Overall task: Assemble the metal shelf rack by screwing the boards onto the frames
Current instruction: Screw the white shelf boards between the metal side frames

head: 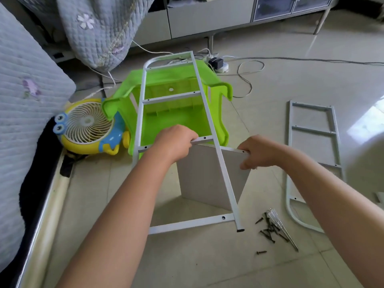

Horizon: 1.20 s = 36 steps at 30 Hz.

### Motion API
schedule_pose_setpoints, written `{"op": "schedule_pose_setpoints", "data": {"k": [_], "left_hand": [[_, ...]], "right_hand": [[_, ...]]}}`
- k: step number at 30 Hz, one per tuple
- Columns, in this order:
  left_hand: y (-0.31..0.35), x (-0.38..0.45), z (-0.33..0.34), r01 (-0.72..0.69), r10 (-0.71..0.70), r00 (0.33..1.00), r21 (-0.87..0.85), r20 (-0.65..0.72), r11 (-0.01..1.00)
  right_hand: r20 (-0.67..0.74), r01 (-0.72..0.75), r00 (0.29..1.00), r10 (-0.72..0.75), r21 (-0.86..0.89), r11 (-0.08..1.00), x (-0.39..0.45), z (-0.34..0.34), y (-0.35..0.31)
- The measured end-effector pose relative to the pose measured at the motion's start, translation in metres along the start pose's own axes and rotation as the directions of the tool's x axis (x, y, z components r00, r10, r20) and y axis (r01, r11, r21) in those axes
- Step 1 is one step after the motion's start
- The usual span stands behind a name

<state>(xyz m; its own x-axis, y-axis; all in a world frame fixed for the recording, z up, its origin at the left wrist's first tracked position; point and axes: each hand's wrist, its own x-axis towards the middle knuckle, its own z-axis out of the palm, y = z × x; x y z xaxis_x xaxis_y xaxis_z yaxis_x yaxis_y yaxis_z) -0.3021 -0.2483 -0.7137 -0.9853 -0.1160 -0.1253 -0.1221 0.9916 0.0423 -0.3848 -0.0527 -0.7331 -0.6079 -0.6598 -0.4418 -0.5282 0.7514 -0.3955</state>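
The white board stands on edge on the floor under the white ladder-like frame, whose far end rests on an overturned green plastic stool. My left hand reaches forward palm-down with its fingers curled around a cross rung of the frame right above the board, while my right hand pinches the board's top right corner, both forearms stretched out from below. Dark screws and a screwdriver lie on the floor to the right, near a second frame lying flat, and a yellow fan sits left of the stool.
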Motion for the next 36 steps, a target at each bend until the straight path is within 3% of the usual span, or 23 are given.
{"op": "schedule_pose_setpoints", "data": {"k": [3,8,12,16,20,23,24,28,31,34,36], "left_hand": [[-0.001,0.0,-0.001,-0.027,0.026,0.999,0.032,0.021,0.999],[-0.007,-0.002,-0.009,-0.083,0.069,0.99,0.115,0.121,0.99],[-0.003,0.001,-0.01,-0.088,0.078,0.99,0.083,0.114,0.993],[0.003,0.007,-0.006,-0.086,0.082,0.992,0.035,0.099,0.996],[-0.001,0.006,-0.003,-0.069,0.073,0.992,-0.049,0.106,0.996],[-0.002,0.005,-0.003,-0.081,0.088,0.991,-0.077,0.098,0.994],[-0.001,0.006,-0.003,-0.081,0.089,0.991,-0.079,0.101,0.994],[-0.006,0.005,-0.004,-0.018,0.022,0.991,-0.028,0.134,0.999],[-0.013,0.0,-0.006,0.066,-0.069,0.98,0.026,0.185,0.998],[-0.017,-0.005,-0.006,0.07,-0.073,0.978,0.02,0.193,0.997],[-0.02,-0.008,-0.005,0.056,-0.058,0.981,0.019,0.187,0.998]], "right_hand": [[-0.12,0.03,0.992,-0.026,0.035,0.999,0.003,0.002,0.0],[-0.274,0.088,0.962,-0.016,0.253,0.963,0.02,0.01,-0.006],[-0.375,0.124,0.927,0.007,0.324,0.938,0.029,0.021,-0.019],[-0.386,0.192,0.92,-0.069,0.291,0.937,0.032,0.027,-0.028],[-0.245,0.133,0.967,-0.077,0.222,0.966,0.03,0.024,-0.02],[-0.261,0.121,0.965,0.001,0.452,0.884,0.02,0.007,-0.02],[-0.277,0.143,0.961,-0.014,0.453,0.88,0.017,0.003,-0.022],[-0.223,0.146,0.968,-0.114,0.133,0.98,0.008,-0.003,-0.037],[-0.196,0.062,0.979,-0.059,0.009,0.998,0.007,-0.007,-0.049],[-0.228,-0.004,0.973,-0.03,-0.144,0.99,0.009,-0.005,-0.059],[-0.27,-0.044,0.963,0.002,-0.15,0.988,0.015,-0.002,-0.061]]}}
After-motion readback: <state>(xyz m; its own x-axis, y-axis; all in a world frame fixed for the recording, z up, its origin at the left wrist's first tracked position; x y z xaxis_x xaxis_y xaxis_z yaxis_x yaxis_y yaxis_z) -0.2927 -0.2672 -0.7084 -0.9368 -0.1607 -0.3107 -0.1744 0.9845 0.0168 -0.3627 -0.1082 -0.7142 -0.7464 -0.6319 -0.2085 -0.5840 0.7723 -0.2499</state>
